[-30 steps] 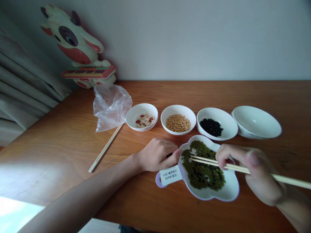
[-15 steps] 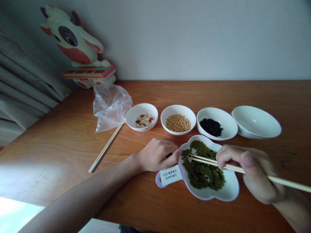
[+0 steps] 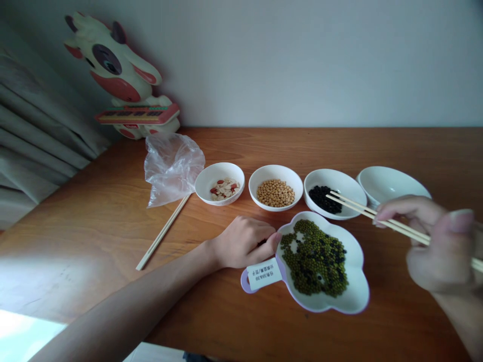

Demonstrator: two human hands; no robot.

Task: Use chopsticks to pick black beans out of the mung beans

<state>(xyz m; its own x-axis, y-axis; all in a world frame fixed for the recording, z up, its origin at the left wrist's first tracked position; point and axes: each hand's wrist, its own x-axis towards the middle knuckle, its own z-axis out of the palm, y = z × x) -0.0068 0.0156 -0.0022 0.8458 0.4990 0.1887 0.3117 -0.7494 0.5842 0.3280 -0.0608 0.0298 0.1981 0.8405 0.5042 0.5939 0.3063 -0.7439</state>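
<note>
Two hands are at work near the front edge of the wooden table (image 3: 94,211). The left hand (image 3: 243,241) lies knuckles-up with its forearm stretched in from the front left corner, fingers curled and its fingertips pressed against the left rim of the flower-shaped dish (image 3: 354,296), just above that dish's labelled handle tab (image 3: 264,274); it steadies the dish rather than lifting it. The right hand (image 3: 433,246) is raised above the table near the right edge, thumb uppermost, fingers pinched around a pair of chopsticks (image 3: 370,211) that slant up and to the left. Their tips reach over the bowl of black beans (image 3: 345,183) and sit at the right side of the dark heap (whether a bean is nipped between them is too small to tell).

Mung beans (image 3: 315,259), with a few dark beans mixed in, fill the middle of the flower-shaped dish. Behind it, a row of white bowls runs parallel to the front edge: a bowl of mixed seeds (image 3: 206,181) at the left, a bowl of soybeans (image 3: 262,178) next, the black beans, then an empty white bowl (image 3: 392,183) partly behind the right hand. One more pair of chopsticks (image 3: 164,231) lies loose toward the left edge, its far end under a crumpled plastic bag (image 3: 171,166). A cow-shaped toy (image 3: 121,75) stands at the back left corner.
</note>
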